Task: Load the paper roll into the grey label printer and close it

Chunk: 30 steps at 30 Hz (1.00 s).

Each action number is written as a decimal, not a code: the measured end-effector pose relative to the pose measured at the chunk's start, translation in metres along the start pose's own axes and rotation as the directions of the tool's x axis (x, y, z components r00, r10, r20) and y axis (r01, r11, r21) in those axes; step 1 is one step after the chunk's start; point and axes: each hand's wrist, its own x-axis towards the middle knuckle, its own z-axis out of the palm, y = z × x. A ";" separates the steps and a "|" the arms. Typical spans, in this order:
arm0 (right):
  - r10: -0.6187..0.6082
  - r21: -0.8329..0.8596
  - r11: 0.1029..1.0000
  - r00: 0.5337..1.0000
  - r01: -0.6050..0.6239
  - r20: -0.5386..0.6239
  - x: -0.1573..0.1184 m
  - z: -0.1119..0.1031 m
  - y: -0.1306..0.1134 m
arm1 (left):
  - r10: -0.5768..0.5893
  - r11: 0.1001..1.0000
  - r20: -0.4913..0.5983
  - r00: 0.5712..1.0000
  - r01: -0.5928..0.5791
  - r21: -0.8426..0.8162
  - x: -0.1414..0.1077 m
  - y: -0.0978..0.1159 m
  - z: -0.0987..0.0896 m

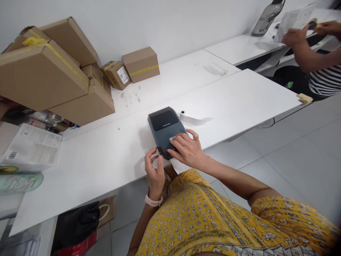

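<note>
A dark blue-grey box-shaped device, which looks like a small label or receipt printer (165,119), lies on the white table (106,149) near its front edge. Its far end has a glossy black panel. My right hand (188,149) rests on the near part of its top, fingers laid over a small pale-blue patch. At the device's near left corner is my left hand (155,169), thumb and fingers apart; whether it touches the corner I cannot tell. Just beyond the device's right side sits a small white paper roll (183,113), its loose strip trailing right.
Cardboard boxes (45,74) are stacked at the left, with two smaller cartons (141,65) by the wall. A white package (32,145) and a green can-like cylinder (21,182) are at far left. At upper right, a co-worker's hands (297,37) handle a white packet near a grey bottle (268,17).
</note>
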 end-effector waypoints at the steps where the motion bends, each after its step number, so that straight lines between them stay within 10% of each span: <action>1: 0.041 0.058 0.998 0.999 -0.041 -0.006 -0.003 0.001 0.000 | 0.007 1.000 0.016 1.000 -0.007 -0.003 -0.002 0.001 0.001; 9: 0.593 0.619 0.630 0.805 -0.468 0.005 -0.050 0.023 0.004 | -0.021 1.000 0.190 0.981 0.020 0.011 -0.010 -0.001 0.003; 13: 0.582 0.677 0.537 0.802 -0.503 0.135 -0.055 0.024 0.004 | -0.039 0.997 0.202 0.979 0.053 -0.062 -0.005 -0.001 0.010; 19: 0.416 0.651 0.659 0.904 -0.376 0.101 -0.048 0.011 -0.021 | -0.062 0.962 0.166 0.984 0.103 -0.251 -0.009 -0.006 0.022; 24: 0.701 0.725 0.450 0.709 -0.521 0.075 -0.065 0.038 -0.011 | -0.119 0.945 0.160 0.980 0.161 -0.283 -0.015 -0.017 0.030; 30: 0.695 0.760 0.330 0.689 -0.560 0.205 -0.073 0.049 0.000 | -0.103 0.939 0.122 0.987 0.137 -0.315 -0.016 -0.020 0.039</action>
